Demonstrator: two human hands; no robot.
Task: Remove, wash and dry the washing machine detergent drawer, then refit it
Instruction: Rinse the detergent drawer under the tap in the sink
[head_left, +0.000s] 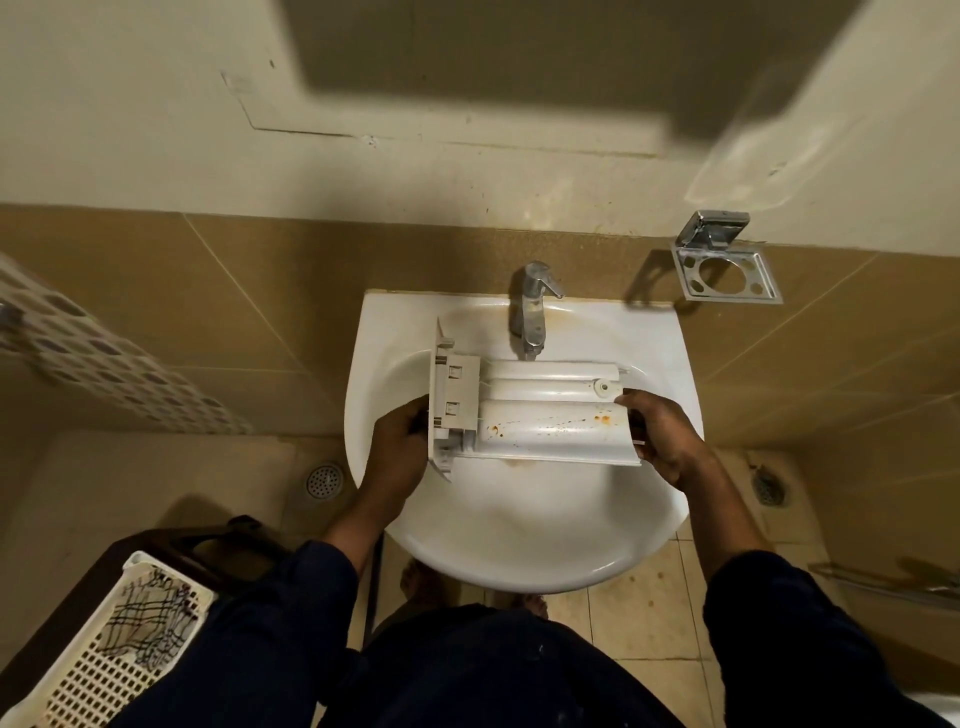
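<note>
1. Detergent drawer (540, 415): white plastic, in the centre of the frame in the head view, held over the bowl of the sink (519, 540). It lies crosswise, with its flat front panel on edge at the left and its long body running right.
2. The rounded, ribbed side of the drawer faces up. Orange-brown specks show along the near rib, thickest at both of its ends.
3. Left hand (397, 447): at the left end, fingers curled round the near part of the front panel, gripping it. The fingertips are hidden behind the panel.
4. Right hand (660, 431): at the right end, clasped on the rear edge of the drawer, thumb on top and fingers wrapped beneath.
5. Both forearms come up from the bottom of the frame in dark blue sleeves.
6. Tap (532, 306): chrome, at the top centre of the sink, with its spout just above the far edge of the drawer. I cannot tell whether water is running.
7. Sink: white, with a brownish stain around the tap base.
8. Chrome holder (727, 270): fixed to the tan wall tiles at the upper right, well apart from the drawer.
9. Floor drain (323, 480): a round grille left of the sink.
10. White basket (104, 654): lattice-sided, in the lower left corner, with checked cloth inside.
</note>
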